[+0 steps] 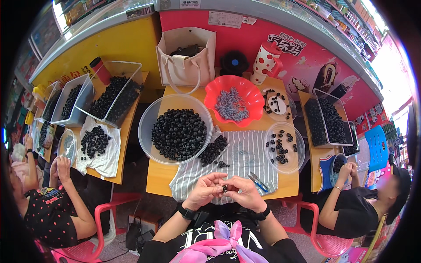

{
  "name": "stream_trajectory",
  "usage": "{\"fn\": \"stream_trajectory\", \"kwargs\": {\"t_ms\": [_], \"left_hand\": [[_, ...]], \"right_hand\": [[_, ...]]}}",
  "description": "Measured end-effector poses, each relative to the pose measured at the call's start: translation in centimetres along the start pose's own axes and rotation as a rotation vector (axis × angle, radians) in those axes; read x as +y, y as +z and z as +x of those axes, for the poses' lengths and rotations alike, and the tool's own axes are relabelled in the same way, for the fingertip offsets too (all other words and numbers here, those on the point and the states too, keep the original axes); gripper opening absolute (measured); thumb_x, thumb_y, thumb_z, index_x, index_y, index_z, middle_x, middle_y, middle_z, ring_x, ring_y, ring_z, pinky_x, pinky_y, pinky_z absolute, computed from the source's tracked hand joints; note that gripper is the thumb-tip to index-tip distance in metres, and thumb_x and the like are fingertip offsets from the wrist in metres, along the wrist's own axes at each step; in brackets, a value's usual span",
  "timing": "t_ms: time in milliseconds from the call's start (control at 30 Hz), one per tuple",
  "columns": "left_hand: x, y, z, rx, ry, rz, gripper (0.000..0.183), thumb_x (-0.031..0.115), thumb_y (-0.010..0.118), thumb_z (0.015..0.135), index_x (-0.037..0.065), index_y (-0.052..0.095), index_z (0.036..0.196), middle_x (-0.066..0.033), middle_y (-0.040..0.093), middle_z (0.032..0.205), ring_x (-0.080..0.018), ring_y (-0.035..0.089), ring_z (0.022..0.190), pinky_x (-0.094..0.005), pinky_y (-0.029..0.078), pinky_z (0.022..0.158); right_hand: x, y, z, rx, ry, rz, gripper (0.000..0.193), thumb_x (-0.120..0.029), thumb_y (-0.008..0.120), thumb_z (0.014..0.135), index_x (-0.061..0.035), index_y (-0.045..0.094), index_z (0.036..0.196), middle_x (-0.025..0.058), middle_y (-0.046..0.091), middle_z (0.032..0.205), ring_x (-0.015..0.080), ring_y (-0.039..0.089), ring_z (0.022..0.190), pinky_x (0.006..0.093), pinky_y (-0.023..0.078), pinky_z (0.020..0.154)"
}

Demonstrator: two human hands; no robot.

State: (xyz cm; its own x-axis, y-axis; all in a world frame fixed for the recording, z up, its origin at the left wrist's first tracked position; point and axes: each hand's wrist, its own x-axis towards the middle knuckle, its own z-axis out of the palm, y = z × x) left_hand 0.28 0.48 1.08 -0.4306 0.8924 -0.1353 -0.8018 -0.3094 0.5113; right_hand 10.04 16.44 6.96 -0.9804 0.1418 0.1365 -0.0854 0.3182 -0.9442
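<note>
Over the near edge of the table, my left hand (204, 190) and my right hand (245, 193) meet with thumbs and fingertips pinched on one small black bead-like piece (225, 188). Its exact kind is too small to tell. Beneath and beyond them lies a grey-and-white striped cloth (186, 179). A heap of similar black pieces (214, 151) rests on it near my left hand, with a few strays closer in. Small pale clear bits (243, 155) are scattered at the cloth's middle. Blue-handled snips (259, 183) lie just right of my right hand.
Around the cloth stand a clear bowl of black pieces (180, 133), a red scalloped bowl (209, 98) with greyish bits, and a clear round dish (287, 164). Farther back are a cream tote bag (186, 65) and a dotted tumbler (265, 63). People work at tables on both sides.
</note>
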Motion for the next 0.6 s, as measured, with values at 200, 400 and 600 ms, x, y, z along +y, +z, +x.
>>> {"fn": "stream_trajectory", "kwargs": {"t_ms": [200, 400, 600], "left_hand": [[0.0, -0.5, 0.0, -0.050, -0.024, 0.063, 0.051, 0.004, 0.070, 0.085, -0.002, 0.048, 0.131, -0.0043, 0.061, 0.088, -0.0112, 0.062, 0.069, -0.0213, 0.051, 0.061], [0.2, -0.3, -0.1, -0.083, -0.071, 0.045, 0.052, 0.003, 0.070, 0.084, -0.004, 0.048, 0.131, -0.0032, 0.059, 0.086, -0.0101, 0.061, 0.067, -0.0206, 0.051, 0.060], [0.1, -0.8, 0.0, -0.056, -0.087, 0.031, 0.048, 0.003, 0.070, 0.084, -0.004, 0.050, 0.127, -0.0036, 0.060, 0.088, -0.0097, 0.062, 0.068, -0.0199, 0.051, 0.058]], "right_hand": [[-0.5, -0.9, 0.7, -0.155, -0.112, -0.052, 0.037, 0.004, 0.072, 0.072, -0.0014, 0.066, 0.109, 0.0092, 0.062, 0.080, 0.0218, 0.063, 0.071, 0.0315, 0.049, 0.063], [-0.6, -1.2, 1.0, -0.248, -0.162, -0.046, 0.036, 0.003, 0.072, 0.072, -0.0007, 0.066, 0.107, 0.0129, 0.064, 0.080, 0.0285, 0.065, 0.072, 0.0346, 0.050, 0.063], [-0.2, -0.8, 1.1, -0.210, -0.196, -0.106, 0.031, 0.002, 0.073, 0.071, -0.0012, 0.067, 0.101, 0.0121, 0.065, 0.079, 0.0288, 0.065, 0.071, 0.0339, 0.050, 0.060]]}}
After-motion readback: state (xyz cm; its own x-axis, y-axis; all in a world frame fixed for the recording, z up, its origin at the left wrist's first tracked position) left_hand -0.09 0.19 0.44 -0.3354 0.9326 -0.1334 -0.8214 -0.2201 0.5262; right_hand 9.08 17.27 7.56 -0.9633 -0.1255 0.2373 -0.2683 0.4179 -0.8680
